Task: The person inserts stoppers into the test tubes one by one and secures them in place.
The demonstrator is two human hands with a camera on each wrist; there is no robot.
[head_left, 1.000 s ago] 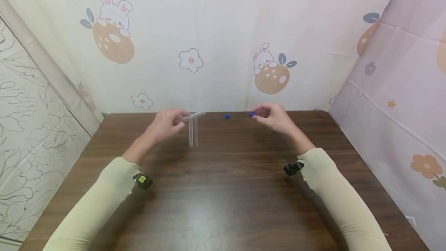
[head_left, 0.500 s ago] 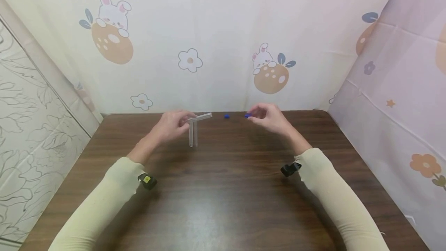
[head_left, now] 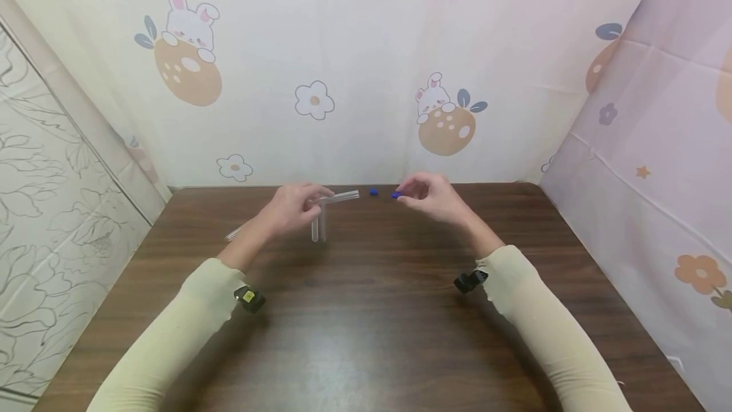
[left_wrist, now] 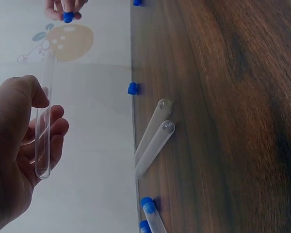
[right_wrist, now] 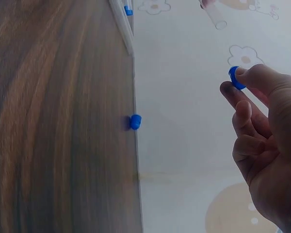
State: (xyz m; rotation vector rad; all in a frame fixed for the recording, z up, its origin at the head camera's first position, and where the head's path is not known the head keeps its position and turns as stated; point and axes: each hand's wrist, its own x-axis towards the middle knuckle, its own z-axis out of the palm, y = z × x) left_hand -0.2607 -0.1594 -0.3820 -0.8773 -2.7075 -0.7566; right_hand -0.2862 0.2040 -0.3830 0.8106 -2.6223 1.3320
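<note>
So the left hand (head_left: 294,208), a bit left of the middle of the head view, has a clear tube (left_wrist: 42,141) gripped between thumb and fingers, with one end poking out toward the right of the frame. Over to the right of centre, the right hand (head_left: 434,199) is pinching a little blue cap (head_left: 395,195) between thumb and fingertip, and the cap and tube are clearly apart. There's a second cap (head_left: 373,192) sitting near the far edge of the brown counter (head_left: 343,310), and in the head view it shows up between the two hands. Two loose tubes (left_wrist: 154,150) lie side by side on the counter just below the left hand, rounded ends toward the person. At the bottom of the left wrist view you also get a couple of blue-topped tubes (left_wrist: 155,221), though they're cut off by the frame, so I can't really tell if there are more than two. Both arms have pale sleeves (head_left: 166,336) with a small black camera (head_left: 249,298) at each wrist, and a bunny-print curtain (head_left: 366,49) fills the top of the head view.
</note>
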